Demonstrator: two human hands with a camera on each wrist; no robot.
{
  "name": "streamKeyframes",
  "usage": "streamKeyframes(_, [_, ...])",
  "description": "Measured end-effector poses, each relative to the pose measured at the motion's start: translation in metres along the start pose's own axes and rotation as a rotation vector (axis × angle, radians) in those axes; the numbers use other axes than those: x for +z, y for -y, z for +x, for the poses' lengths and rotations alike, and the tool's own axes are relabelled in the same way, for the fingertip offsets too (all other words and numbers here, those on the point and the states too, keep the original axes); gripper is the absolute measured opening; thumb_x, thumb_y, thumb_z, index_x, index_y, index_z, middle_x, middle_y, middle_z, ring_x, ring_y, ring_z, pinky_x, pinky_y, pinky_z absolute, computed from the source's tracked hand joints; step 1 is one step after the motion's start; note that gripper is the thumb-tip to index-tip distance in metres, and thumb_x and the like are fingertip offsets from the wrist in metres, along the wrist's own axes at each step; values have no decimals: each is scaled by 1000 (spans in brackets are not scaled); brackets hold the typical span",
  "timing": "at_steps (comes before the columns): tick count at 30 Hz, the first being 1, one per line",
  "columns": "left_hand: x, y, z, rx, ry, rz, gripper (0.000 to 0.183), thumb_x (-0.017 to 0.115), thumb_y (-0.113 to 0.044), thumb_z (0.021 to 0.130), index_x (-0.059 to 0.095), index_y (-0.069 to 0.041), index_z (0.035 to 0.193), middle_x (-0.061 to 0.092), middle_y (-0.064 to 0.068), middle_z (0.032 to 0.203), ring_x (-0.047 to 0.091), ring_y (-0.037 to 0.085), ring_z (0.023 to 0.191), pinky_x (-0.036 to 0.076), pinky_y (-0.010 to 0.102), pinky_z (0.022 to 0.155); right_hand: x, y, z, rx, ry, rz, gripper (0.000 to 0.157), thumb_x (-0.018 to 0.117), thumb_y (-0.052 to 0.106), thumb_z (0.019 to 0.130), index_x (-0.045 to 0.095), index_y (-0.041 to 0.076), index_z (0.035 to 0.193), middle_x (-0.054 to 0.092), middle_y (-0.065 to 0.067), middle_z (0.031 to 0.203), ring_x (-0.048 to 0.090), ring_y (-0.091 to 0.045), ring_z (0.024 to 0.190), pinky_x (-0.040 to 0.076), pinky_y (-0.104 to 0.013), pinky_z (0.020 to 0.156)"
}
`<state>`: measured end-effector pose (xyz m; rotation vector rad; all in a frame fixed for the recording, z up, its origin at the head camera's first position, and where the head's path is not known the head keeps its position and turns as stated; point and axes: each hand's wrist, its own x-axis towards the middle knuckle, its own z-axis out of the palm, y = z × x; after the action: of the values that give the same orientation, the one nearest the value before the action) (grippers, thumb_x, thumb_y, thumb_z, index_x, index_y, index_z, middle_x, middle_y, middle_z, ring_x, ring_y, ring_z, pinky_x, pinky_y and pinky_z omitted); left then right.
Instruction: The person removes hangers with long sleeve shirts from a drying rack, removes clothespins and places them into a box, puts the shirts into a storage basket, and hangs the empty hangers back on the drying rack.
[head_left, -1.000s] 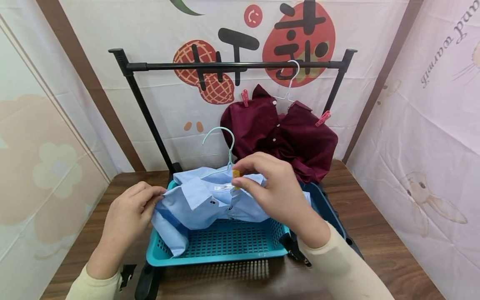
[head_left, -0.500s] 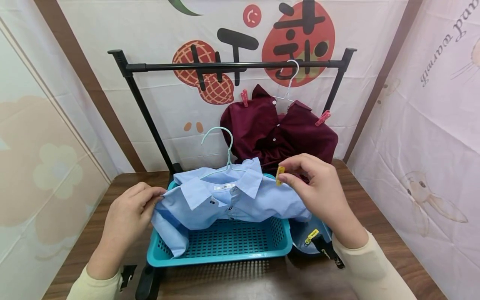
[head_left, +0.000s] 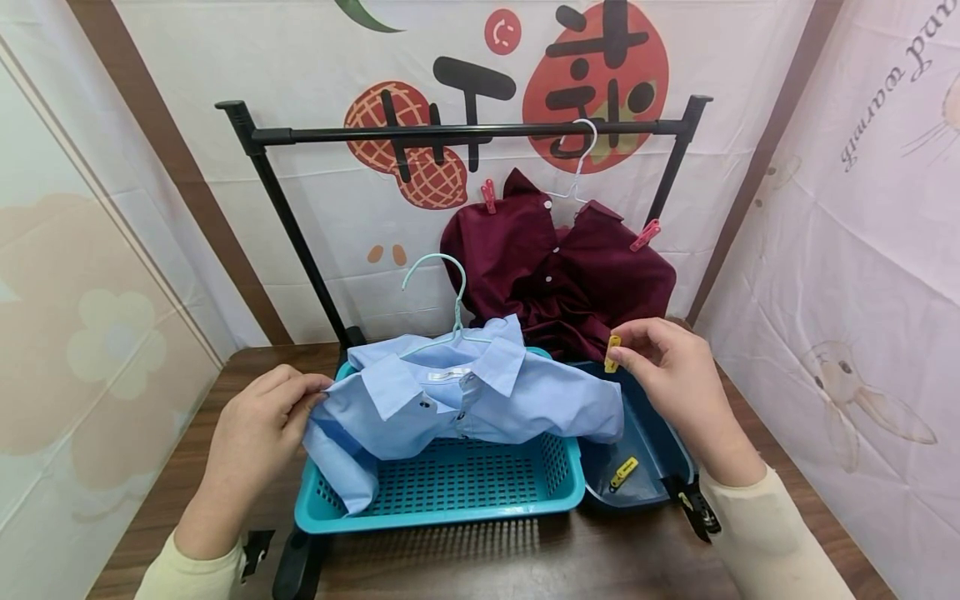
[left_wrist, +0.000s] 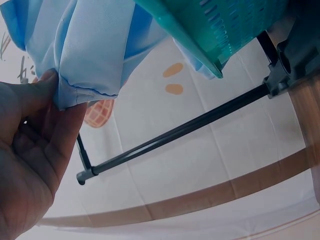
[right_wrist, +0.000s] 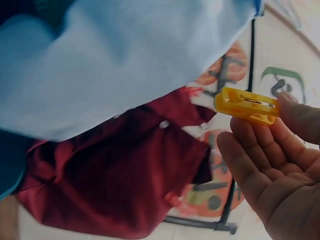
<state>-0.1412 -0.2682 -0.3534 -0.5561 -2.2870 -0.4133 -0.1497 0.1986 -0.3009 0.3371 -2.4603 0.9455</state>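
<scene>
A light blue collared shirt (head_left: 487, 408) lies over a teal basket (head_left: 442, 523), with a pale green hanger (head_left: 458, 304) inside its collar and the hook standing up. My left hand (head_left: 258, 425) pinches the shirt's left shoulder edge; the left wrist view shows thumb and fingers on the cloth (left_wrist: 90, 60). My right hand (head_left: 678, 383) holds a yellow clothespin (head_left: 612, 354) between thumb and fingers, just beyond the shirt's right sleeve. The same clothespin (right_wrist: 247, 106) shows close up in the right wrist view. Another yellow clothespin (head_left: 623, 473) lies in the dark blue bin (head_left: 652, 450).
Behind stands a black clothes rack (head_left: 420, 132). From its bar hangs a maroon shirt (head_left: 555, 267) on a white hanger (head_left: 581, 162), with a pink clothespin (head_left: 489, 196) on one shoulder and a second pink clothespin (head_left: 647, 235) on the other. A brown wooden table (head_left: 765, 517) lies beneath.
My right hand has moved right with the yellow clothespin, from the front of the shirt's collar to past its right sleeve, uncovering the dark bin. My left hand stays on the shirt.
</scene>
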Motion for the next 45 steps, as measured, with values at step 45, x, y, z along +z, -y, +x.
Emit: streamKeyframes(45, [-1, 0, -2, -32, 16, 13, 23, 77, 0, 77, 73, -12, 97, 59, -6, 81, 45, 6, 68, 33, 14, 59, 9, -81, -13, 255, 408, -126, 36, 65, 39, 91, 64, 11, 114, 68, -10, 108, 62, -24, 96, 55, -42, 79])
